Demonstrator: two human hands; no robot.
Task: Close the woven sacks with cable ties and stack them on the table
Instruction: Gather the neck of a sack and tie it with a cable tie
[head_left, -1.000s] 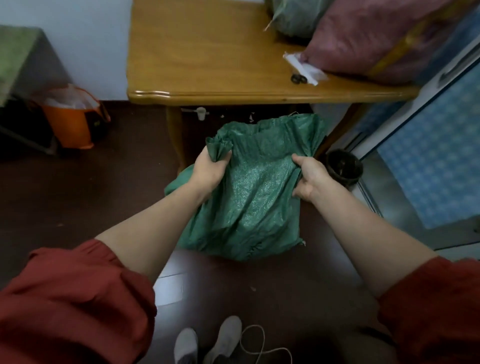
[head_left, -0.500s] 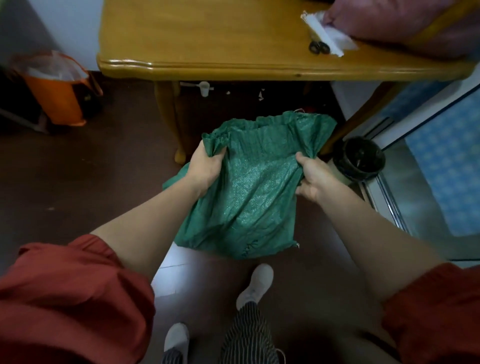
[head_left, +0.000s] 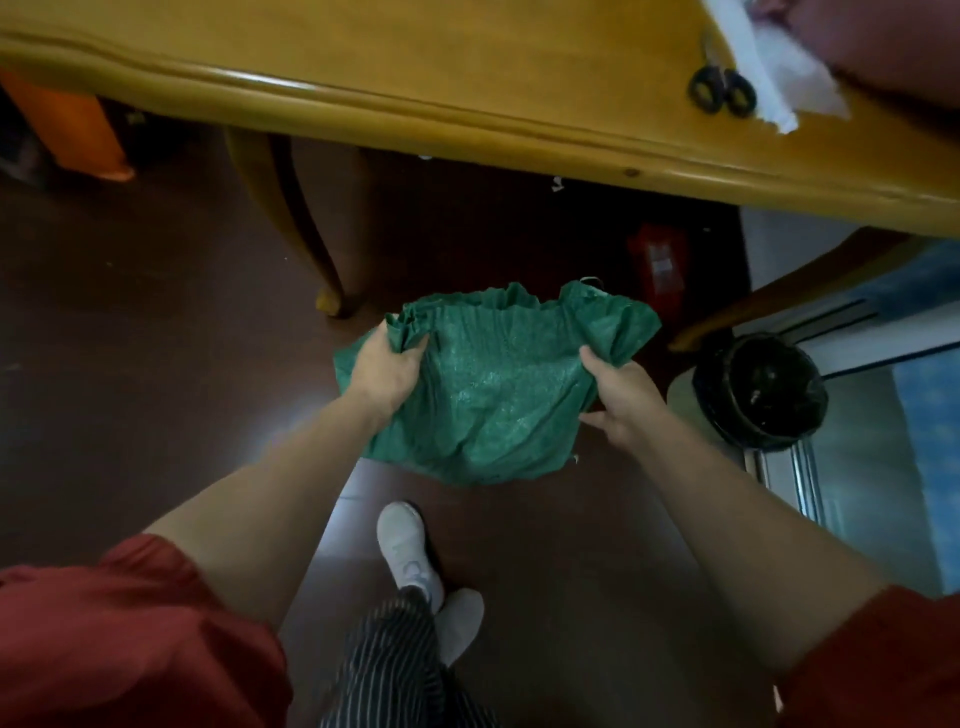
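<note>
A green woven sack (head_left: 493, 395) sits on the dark floor in front of the wooden table (head_left: 467, 67), its crumpled mouth upward. My left hand (head_left: 387, 371) grips the sack's upper left corner, fabric bunched in the fingers. My right hand (head_left: 621, 397) holds the upper right side, thumb pressed on the fabric. On the table's right end lie a white packet (head_left: 774, 78) and black scissors (head_left: 722, 91), beside a reddish sack (head_left: 883, 47) cut off by the frame edge. I cannot make out any cable tie.
A curved table leg (head_left: 306, 228) stands left of the sack. A black bin (head_left: 758, 389) sits to the right by a sliding door track. An orange bucket (head_left: 78, 130) is at far left. My feet (head_left: 415, 561) stand just behind the sack.
The view has tilted down and closer to the table; its far sacks have left the frame. Both hands keep their hold on the sack, which sits a little lower in the frame.
</note>
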